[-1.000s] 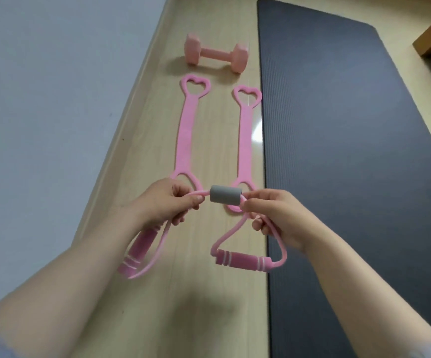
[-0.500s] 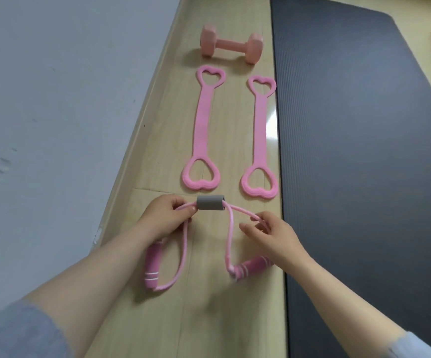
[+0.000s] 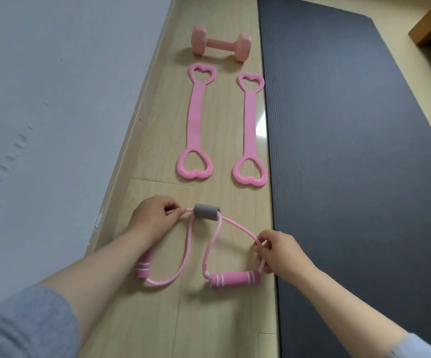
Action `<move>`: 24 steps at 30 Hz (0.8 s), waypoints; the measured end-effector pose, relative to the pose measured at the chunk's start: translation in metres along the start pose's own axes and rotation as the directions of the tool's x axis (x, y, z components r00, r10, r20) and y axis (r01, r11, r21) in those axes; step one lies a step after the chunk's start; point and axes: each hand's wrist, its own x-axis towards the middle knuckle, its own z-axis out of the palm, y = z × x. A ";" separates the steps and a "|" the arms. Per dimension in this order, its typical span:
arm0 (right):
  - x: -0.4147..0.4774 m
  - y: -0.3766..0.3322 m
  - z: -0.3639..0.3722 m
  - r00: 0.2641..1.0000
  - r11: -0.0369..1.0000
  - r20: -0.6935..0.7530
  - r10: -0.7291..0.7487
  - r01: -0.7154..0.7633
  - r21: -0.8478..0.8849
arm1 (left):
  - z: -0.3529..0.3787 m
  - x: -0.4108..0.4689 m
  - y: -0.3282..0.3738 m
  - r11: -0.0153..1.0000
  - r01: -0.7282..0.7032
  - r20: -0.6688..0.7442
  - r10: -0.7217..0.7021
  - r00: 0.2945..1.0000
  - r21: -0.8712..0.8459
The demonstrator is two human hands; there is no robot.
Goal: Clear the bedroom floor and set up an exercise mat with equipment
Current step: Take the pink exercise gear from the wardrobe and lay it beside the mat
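Pinching with the fingers (image 3: 171, 207) of the left hand (image 3: 152, 219) the pink rubber figure-eight resistance tube (image 3: 210, 244) beside its grey foam sleeve (image 3: 206, 211). Gripping its right loop in the right hand (image 3: 283, 255), seemingly arranging both loops flat on the pale wooden floor (image 3: 224, 319). Lining it up below the heart-ended pink bands (image 3: 196, 120), just beside the dark grey ribbed exercise mat (image 3: 351, 177).

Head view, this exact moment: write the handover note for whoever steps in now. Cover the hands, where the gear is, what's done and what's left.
Left hand: pinches the figure-eight band beside its grey sleeve.
Right hand: pinches the band's right loop.
Gear: the mat lies flat. On the floor along its left edge are the dumbbell, two heart-loop straps, then the band nearest the person.
Done: mat, dumbbell and straps are placed.
Left: straighten the band and let go. Whether any other gear remains is out of view.
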 end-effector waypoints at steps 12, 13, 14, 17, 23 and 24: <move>-0.033 -0.027 0.023 0.870 0.855 -0.062 -0.489 0.464 -0.232 | 0.001 -0.002 0.010 0.961 -0.258 -0.108 0.268 0.957 0.098; -0.037 -0.030 0.027 0.876 0.858 -0.029 -0.481 0.464 -0.221 | 0.002 -0.004 0.012 0.951 -0.295 -0.085 0.303 0.949 0.091; -0.039 -0.033 0.029 0.884 0.870 -0.014 -0.466 0.456 -0.186 | 0.005 -0.005 0.013 0.939 -0.331 -0.058 0.337 0.940 0.097; -0.042 -0.036 0.031 0.904 0.902 0.037 -0.425 0.427 -0.061 | 0.011 -0.006 0.012 0.919 -0.371 0.025 0.371 0.928 0.132; -0.042 -0.019 0.032 0.840 0.737 0.297 -0.455 0.542 -0.404 | 0.011 -0.005 0.004 0.943 -0.299 0.015 0.300 0.954 0.147; -0.041 -0.016 0.031 0.822 0.728 0.281 -0.495 0.569 -0.382 | 0.011 -0.005 0.002 0.944 -0.294 0.010 0.296 0.955 0.151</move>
